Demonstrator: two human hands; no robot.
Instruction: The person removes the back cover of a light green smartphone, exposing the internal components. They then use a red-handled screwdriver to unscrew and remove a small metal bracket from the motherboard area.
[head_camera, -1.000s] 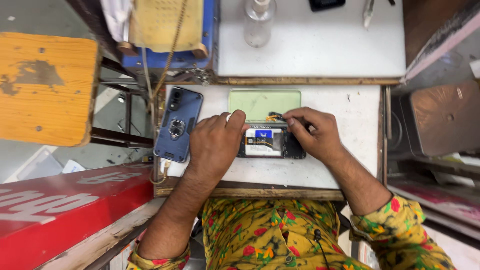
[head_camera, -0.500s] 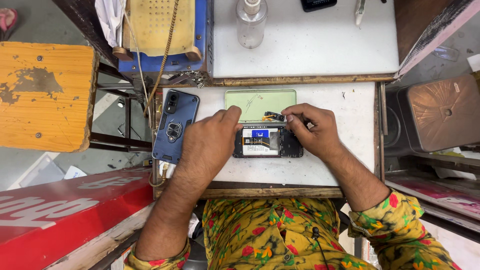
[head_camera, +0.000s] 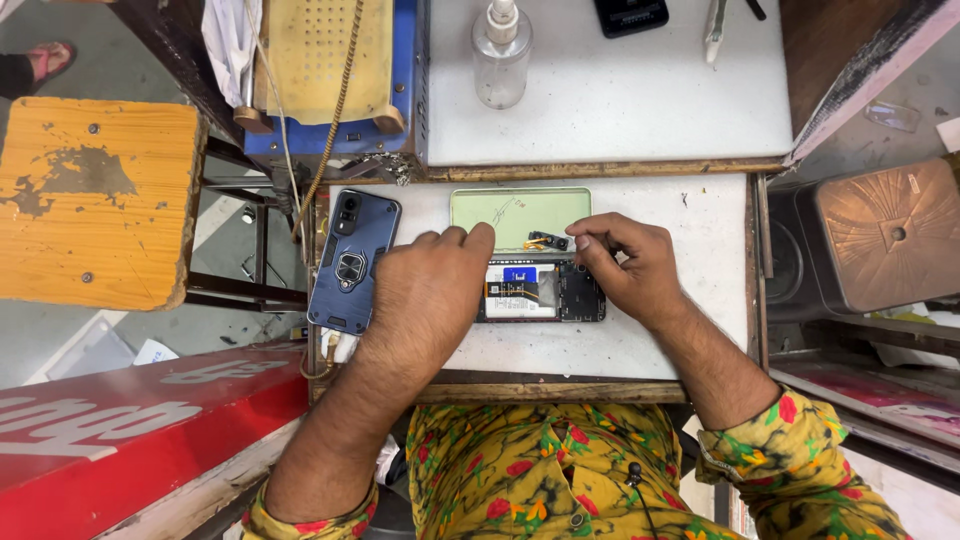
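White tabletop (head_camera: 700, 330): left hand (head_camera: 425, 290) now flat, pinning the opened phone (head_camera: 545, 292); right hand (head_camera: 630, 265) has lifted, pinching a small part (head_camera: 548, 241).

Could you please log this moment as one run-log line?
left hand: pressing opened phone | right hand: fingertips at phone's top edge | blue phone case: beside left hand

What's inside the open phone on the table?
The opened phone shows a white-and-blue labelled battery and dark circuit parts at its right end. The left hand covers its left end, so that part cannot be seen.
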